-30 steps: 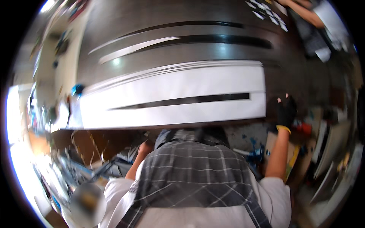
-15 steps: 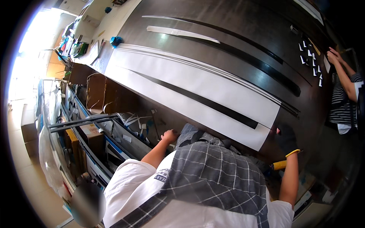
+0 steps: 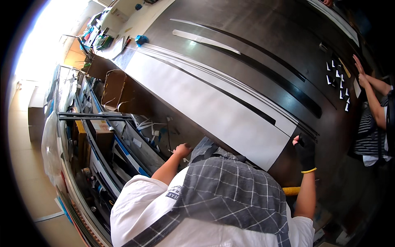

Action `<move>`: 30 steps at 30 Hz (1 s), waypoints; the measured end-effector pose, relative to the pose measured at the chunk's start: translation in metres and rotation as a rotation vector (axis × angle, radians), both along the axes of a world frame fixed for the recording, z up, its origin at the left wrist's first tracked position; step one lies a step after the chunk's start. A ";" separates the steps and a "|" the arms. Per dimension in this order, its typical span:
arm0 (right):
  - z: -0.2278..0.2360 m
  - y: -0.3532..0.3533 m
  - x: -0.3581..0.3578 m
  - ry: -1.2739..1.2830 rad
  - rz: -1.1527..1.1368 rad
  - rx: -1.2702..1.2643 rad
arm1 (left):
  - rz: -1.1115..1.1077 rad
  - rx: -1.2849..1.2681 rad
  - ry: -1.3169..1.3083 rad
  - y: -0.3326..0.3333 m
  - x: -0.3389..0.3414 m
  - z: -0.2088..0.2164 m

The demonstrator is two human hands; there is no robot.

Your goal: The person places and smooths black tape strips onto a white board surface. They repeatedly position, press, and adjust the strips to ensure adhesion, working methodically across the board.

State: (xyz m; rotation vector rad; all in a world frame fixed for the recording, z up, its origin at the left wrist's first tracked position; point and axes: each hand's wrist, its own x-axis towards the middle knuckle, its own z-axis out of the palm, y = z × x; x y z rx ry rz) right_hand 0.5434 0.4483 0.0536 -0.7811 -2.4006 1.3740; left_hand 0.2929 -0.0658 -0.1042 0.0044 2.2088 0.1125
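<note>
A long white sheet lies slantwise on the dark table, its near edge close to my body. Along its far part runs a thin dark band, and a fine line continues from the band's right end toward my right hand. My right hand, in a black glove with a yellow cuff and bare fingertips, is closed just off the sheet's right end. What its fingers pinch, if anything, is too small to make out. My left hand hangs low before the table with fingers curled; anything inside them is hidden.
Thin strips lie along the sheet's far edge. Beyond are wide black strips with whitish left ends. Small white pieces lie near a co-worker's hands at right. Racks of boards stand left; a yellow handle is beside my right forearm.
The dark band has shifted toward the sheet's far edge and looks narrower. My right hand has moved slightly up and away from me; my left has barely moved. The co-worker's hands have shifted.
</note>
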 end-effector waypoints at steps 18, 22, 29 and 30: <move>-0.019 -0.041 0.073 -0.328 0.061 0.711 | 0.251 0.525 -0.280 0.017 -0.105 0.140; -0.006 -0.088 0.019 -0.307 -0.122 0.730 | 0.013 0.686 0.162 0.040 -0.178 0.148; -0.024 -0.231 -0.174 -0.069 -0.267 0.522 | -0.395 0.720 0.654 0.082 -0.267 0.144; -0.019 -0.251 -0.203 -0.038 -0.239 0.497 | -0.448 0.740 0.662 0.081 -0.276 0.138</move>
